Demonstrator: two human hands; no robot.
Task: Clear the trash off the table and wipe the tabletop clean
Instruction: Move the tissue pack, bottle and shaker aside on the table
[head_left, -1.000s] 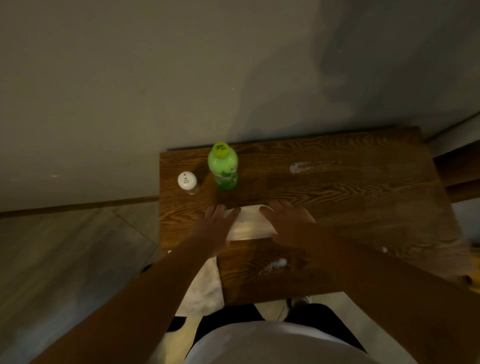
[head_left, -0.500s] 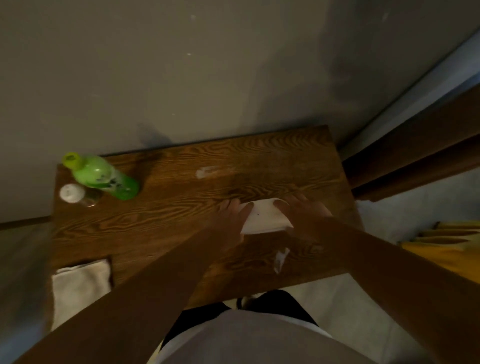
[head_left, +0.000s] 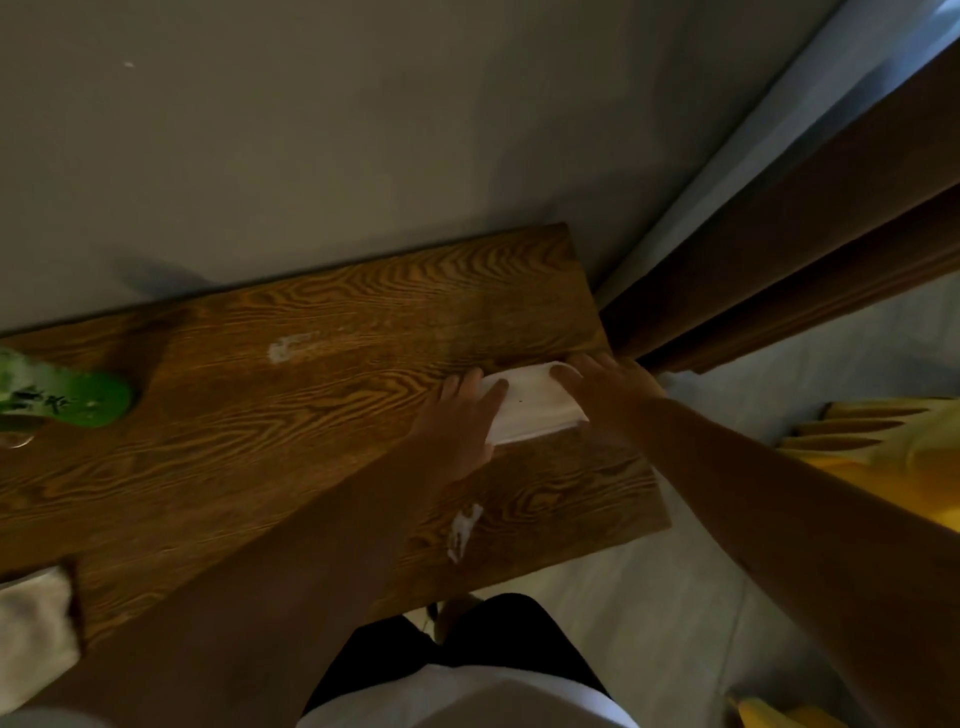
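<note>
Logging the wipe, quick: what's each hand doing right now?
Left hand: open, fingers flat on the white cloth, pressing it to the table.
Right hand: open, flat on the cloth's other end.

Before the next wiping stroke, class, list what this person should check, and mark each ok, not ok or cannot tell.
1. Both hands flat on the white cloth, left hand and right hand: ok.
2. Cloth lying on the tabletop, near its right end: ok.
3. White smear towards the wall wiped: not ok.
4. White smear near the front edge wiped: not ok.
5. Green bottle cleared away: not ok, it stands at the left end.
6. Cloth damp enough: cannot tell.
</note>
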